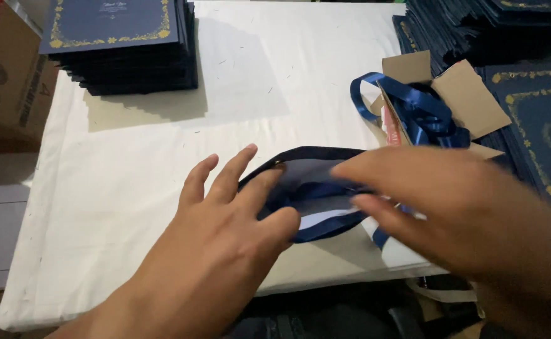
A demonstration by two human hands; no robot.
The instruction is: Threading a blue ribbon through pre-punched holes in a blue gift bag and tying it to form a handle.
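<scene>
Head view: left hand [225,232] rests on the open mouth of a navy paper bag [313,188] near the counter's front edge, fingers spread, thumb on the rim. Right hand [451,201] is blurred, fingers loosely open, reaching into the bag; grip unclear. Judged step: fitting the bag's ribbon handle; next needs a steady rim.

Counter [131,176] is white-covered. Box of blue ribbon [423,110] behind; stacks of navy gold-bordered cards [118,44] at the far left.

A navy paper bag with an open mouth [307,188] lies on the white-covered tabletop [131,176] between both hands; a stack of navy gold-bordered cards [118,44] sits behind-left, a small cardboard box of blue ribbon [426,107] behind-right.
</scene>
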